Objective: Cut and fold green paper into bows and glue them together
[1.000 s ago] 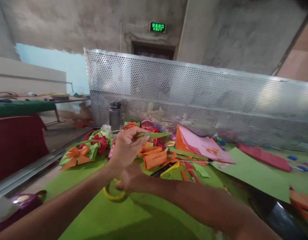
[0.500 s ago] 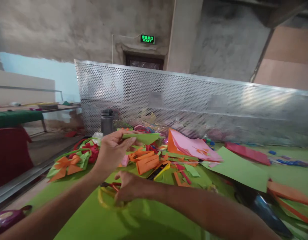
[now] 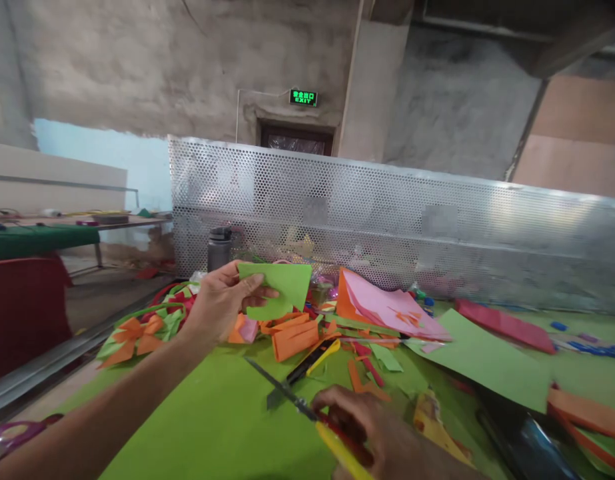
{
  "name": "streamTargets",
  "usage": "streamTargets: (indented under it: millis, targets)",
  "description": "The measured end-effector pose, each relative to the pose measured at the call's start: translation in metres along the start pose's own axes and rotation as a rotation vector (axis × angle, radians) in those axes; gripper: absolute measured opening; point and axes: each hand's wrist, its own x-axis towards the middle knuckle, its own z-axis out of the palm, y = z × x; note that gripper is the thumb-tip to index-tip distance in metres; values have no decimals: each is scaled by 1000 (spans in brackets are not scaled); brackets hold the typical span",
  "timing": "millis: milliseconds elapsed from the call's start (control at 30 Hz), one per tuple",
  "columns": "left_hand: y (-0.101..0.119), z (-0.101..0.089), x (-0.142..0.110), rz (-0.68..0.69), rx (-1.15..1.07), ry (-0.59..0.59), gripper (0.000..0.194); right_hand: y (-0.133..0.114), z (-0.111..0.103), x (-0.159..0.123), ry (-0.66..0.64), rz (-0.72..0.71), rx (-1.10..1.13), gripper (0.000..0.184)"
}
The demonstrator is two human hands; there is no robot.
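My left hand pinches a folded piece of green paper between thumb and fingers, raised above the table. Lower down, my right hand is closed around the red and yellow handles of a pair of scissors. The dark blades are spread apart and point up and to the left, below the paper and away from it. Just beyond the blades lies a black and yellow cutter. Folded orange paper rests behind that.
Pink sheets, a large light green sheet and paper scraps cover the table's middle and right. Orange and green paper bows lie at left. A grey bottle stands by the perforated metal panel. A dark glossy object lies lower right.
My right hand has picked up the scissors from the table and moved right, and the blades are now apart. The green paper in my left hand has turned its flat face toward me.
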Motion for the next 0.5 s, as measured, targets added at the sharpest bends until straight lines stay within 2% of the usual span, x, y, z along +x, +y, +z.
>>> streamTargets:
  millis: [167,300,367,500]
  targets:
    - [-17,-6,6,-79,14,-54,21,14,-13,-16,169,-80,197,33]
    - [-24,-10,9,-120,-50,-175,23,18,-26,-18,217,-156,399,43]
    - [-27,-11,10,-153,-88,-230,24,18,-27,-15,229,-116,537,43]
    - [-33,-12,8,-201,-135,-296,28,14,-20,-6,300,66,799,41]
